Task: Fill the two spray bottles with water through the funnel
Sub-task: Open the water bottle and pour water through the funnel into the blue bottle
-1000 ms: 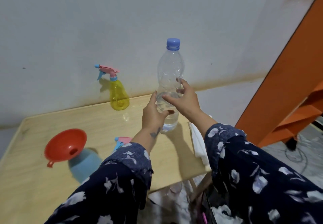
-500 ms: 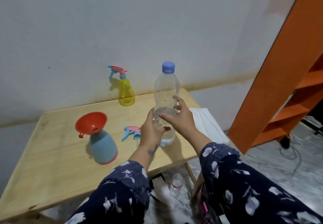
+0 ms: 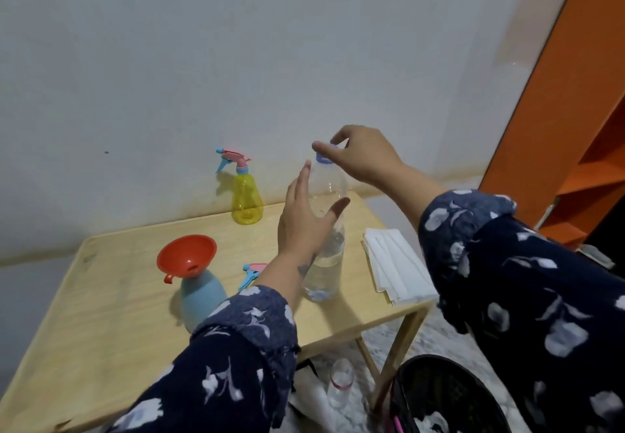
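1. A clear plastic water bottle (image 3: 324, 263) stood upright on the pale wooden table (image 3: 101, 324), near its right front part; its ribbed, see-through wall showed water only in the lower part.
2. The right hand (image 3: 365, 158) reached over the bottle's top, thumb and fingertips pinching the small blue cap (image 3: 324, 159).
3. The left hand (image 3: 304, 219) was wrapped around the bottle's upper body, fingers long and loosely spread across the far side, thumb pressed on the near side.
4. Both arms wore dark navy sleeves with a pale floral print.
5. An orange-red plastic funnel (image 3: 186, 256), round and smooth with a small loop handle, sat in the neck of a matte light-blue spray bottle (image 3: 201, 300) of rounded, pear-like shape, left of the water bottle.
6. That bottle's pink-and-blue trigger head (image 3: 252, 272) lay on the tabletop between it and the left wrist.
7. A translucent yellow spray bottle (image 3: 247, 201), also pear-shaped, stood at the table's far edge by the wall with its pink-and-blue trigger head fitted.
8. A flat stack of white folded paper (image 3: 395, 270) lay at the table's right edge.
9. An orange shelf unit (image 3: 581, 121) rose at the right.
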Motion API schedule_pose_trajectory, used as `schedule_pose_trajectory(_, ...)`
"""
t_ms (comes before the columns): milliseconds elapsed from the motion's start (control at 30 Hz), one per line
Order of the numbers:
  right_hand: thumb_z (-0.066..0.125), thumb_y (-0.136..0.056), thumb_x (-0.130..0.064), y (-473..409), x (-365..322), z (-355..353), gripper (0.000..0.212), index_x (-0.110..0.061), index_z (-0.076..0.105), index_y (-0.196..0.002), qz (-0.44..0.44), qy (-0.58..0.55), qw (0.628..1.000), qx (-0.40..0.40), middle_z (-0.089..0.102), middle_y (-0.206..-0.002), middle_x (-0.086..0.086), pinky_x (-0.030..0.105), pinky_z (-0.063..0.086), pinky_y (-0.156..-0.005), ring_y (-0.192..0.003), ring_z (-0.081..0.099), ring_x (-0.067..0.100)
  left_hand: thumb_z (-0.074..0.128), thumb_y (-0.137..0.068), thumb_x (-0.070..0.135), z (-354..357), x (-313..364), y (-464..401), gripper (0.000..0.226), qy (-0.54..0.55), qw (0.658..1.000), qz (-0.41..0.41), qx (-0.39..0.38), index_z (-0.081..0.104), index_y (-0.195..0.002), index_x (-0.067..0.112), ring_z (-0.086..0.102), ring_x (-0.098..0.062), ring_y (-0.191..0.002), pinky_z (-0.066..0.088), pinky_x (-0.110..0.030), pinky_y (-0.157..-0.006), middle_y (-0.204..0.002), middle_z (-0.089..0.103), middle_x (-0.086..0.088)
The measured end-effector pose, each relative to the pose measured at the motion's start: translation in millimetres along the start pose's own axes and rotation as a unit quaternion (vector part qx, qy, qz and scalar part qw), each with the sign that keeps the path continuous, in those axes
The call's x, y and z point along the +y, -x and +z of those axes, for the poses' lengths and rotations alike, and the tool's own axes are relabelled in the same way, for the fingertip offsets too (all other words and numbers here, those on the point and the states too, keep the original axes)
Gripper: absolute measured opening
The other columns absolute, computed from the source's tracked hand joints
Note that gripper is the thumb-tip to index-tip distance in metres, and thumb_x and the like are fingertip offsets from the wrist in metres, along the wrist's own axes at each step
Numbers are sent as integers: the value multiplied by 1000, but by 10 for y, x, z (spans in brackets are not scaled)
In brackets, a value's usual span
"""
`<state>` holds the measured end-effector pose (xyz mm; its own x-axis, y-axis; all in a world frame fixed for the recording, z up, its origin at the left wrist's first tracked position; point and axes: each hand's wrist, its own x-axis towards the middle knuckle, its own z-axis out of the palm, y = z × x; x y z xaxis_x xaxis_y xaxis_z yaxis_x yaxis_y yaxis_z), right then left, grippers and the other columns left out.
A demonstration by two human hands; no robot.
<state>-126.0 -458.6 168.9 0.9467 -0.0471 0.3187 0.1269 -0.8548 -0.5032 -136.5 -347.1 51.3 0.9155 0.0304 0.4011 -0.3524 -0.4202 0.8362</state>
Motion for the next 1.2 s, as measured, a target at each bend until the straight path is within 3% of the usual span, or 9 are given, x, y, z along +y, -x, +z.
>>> schedule_pose_trajectory(100,58,-82,-53,-124,-169,-4,47,-7,62,-74,-14,99,995,-24,59,-71,6,29,38,-52,-74,58,26,70,-79,55,-29,-29,-43,88,10,1000,-1,-2,23,-150,39,43,-19,-135,42,-30,-98,-150,38,5)
schedule_pose_trajectory(167,55,-86,-46,-158,-237,-10,42,-8,54,-68,-46,159,985,-39,54,-68,5,29,33,-52,-74,54,26,73,-78,51,-68,-54,-67,87,25,1000,-6,-6,26,-150,37,43,-19,-134,42,-34,-102,-151,39,5)
schedule_pose_trajectory(267,47,-93,-43,-184,-280,-89,41,-5,59,-85,-119,219,964,-92,63,-89,12,31,37,-65,-82,54,27,76,-77,47,-117,-64,-86,88,37,999,-11,-16,28,-150,35,44,-18,-134,41,-33,-103,-150,40,8)
schedule_pose_trajectory(400,48,-95,-42,-205,-275,-211,36,-11,60,-109,-147,230,948,-164,58,-98,3,31,35,-74,-88,48,21,78,-77,42,-149,-75,-87,86,59,998,-6,-32,30,-148,39,48,-16,-128,41,-28,-98,-147,44,8)
schedule_pose_trajectory(667,49,-95,-40,-186,-348,-301,32,-22,61,-118,-154,247,935,-205,53,-106,-1,30,34,-81,-92,44,18,78,-80,35,-191,-103,-102,83,88,993,-18,-70,29,-147,41,44,-19,-134,43,-39,-106,-150,41,5)
schedule_pose_trajectory(767,46,-92,-53,-187,-408,-257,47,-10,65,-88,-121,264,943,-160,60,-88,4,30,37,-66,-86,51,22,78,-80,35,-185,-92,-101,86,90,993,-27,-72,28,-150,35,42,-19,-136,40,-40,-108,-152,39,5)
schedule_pose_trajectory(833,48,-93,-50,-186,-445,-212,50,-6,53,-69,-116,304,935,-140,51,-70,2,28,32,-55,-79,50,24,78,-79,37,-185,-87,-98,87,90,993,-24,-75,27,-151,33,42,-19,-137,39,-41,-109,-153,38,5)
schedule_pose_trajectory(967,49,-95,-39,-161,-423,-213,33,-10,49,-110,-121,250,946,-170,47,-94,2,32,33,-72,-88,45,22,77,-80,36,-222,-95,-114,88,88,992,-22,-82,26,-151,35,43,-20,-136,39,-39,-109,-153,39,3)
schedule_pose_trajectory(1200,50,-96,-25,-153,-351,-372,22,-25,51,-118,-124,228,939,-226,51,-110,2,33,37,-81,-96,48,23,76,-81,34,-204,-56,-154,84,79,991,-19,-105,26,-149,39,41,-21,-137,36,-29,-101,-152,38,3)
